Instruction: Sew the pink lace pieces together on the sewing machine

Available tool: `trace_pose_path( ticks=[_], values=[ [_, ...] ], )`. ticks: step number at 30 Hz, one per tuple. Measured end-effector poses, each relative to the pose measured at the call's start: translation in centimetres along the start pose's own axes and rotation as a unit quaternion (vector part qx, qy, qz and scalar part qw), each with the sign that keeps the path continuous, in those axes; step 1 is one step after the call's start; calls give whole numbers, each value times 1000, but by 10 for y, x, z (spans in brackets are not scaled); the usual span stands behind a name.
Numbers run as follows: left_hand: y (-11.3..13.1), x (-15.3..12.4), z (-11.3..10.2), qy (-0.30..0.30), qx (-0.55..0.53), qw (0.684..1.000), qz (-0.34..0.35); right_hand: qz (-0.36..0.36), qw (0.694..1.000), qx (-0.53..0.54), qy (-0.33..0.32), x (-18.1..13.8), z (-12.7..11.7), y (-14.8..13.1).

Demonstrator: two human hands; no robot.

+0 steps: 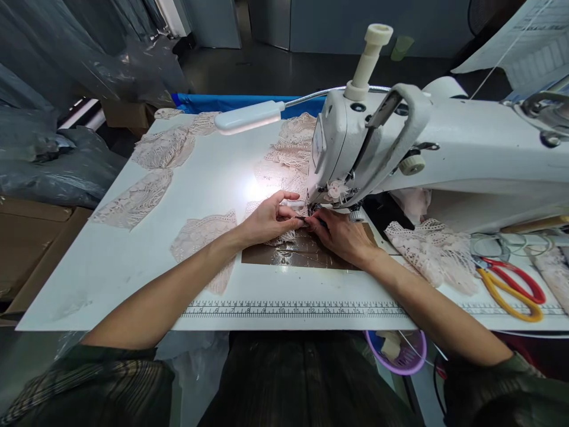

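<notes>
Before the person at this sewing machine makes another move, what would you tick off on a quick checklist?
1. Pale pink lace piece lies flat by the needle area of the white sewing machine: ok.
2. Left hand rests on the lace: ok.
3. Right hand fingertips clear of the needle: cannot tell, hidden.
4. White gooseneck lamp lights the work: ok.
5. Red and yellow scissors lie apart from both hands: ok.
6. Thread through the needle: cannot tell.

I read only the ruler strip (293, 309) along the table's front edge: numbers climbing to about 17.
</notes>
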State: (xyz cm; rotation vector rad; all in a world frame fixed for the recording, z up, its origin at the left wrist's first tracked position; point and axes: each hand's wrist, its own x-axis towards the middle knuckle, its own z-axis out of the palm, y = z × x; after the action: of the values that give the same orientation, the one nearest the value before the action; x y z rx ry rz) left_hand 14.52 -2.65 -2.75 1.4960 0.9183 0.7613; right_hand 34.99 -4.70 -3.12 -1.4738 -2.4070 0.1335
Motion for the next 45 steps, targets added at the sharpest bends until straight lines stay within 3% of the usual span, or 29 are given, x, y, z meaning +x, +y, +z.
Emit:
trace_pose_path(
  ticks=[7, 13, 16, 19, 21, 24, 26, 28, 30, 33, 36, 41, 43, 45],
  values=[
    [0, 1, -2, -13, 1, 1000, 1, 15, 1000, 4, -27, 1, -3, -3],
    [-8, 2, 2, -11, 26, 999, 14, 0, 1000, -25, 6, 1, -3, -10],
    [-5, -4, 1, -21, 107, 990, 86, -73, 996, 8, 43, -11, -10, -11],
    [8, -12, -4, -61, 205, 957, 197, -179, 980, 48, 70, -32, -21, -4],
    [18, -15, -8, -29, 261, 932, 251, -201, 975, 56, 73, -46, -26, 6],
    [24, -13, -12, 77, 342, 891, 289, -143, 987, 41, 64, -60, -29, 26],
    [20, -9, -10, 91, 392, 868, 290, -64, 996, -4, 68, -62, -29, 38],
    [13, -5, -7, 60, 418, 862, 282, -4, 995, -61, 77, -60, -28, 46],
    [5, -2, -1, 25, 425, 863, 273, 10, 992, -88, 85, -56, -28, 49],
    [-2, 1, 6, 7, 435, 863, 258, -13, 996, -48, 73, -45, -29, 44],
    [1, -2, 10, -4, 429, 869, 248, -25, 999, 29, 14, -31, -28, 34],
    [22, -17, 12, -184, 329, 885, 275, -3, 987, 143, -79, -13, -24, 25],
    [25, -18, 11, -147, 317, 895, 279, 20, 983, 171, -69, -10, -20, 25],
    [22, -15, 9, -46, 340, 895, 285, 29, 980, 195, -37, -11, -16, 26]
  ],
)
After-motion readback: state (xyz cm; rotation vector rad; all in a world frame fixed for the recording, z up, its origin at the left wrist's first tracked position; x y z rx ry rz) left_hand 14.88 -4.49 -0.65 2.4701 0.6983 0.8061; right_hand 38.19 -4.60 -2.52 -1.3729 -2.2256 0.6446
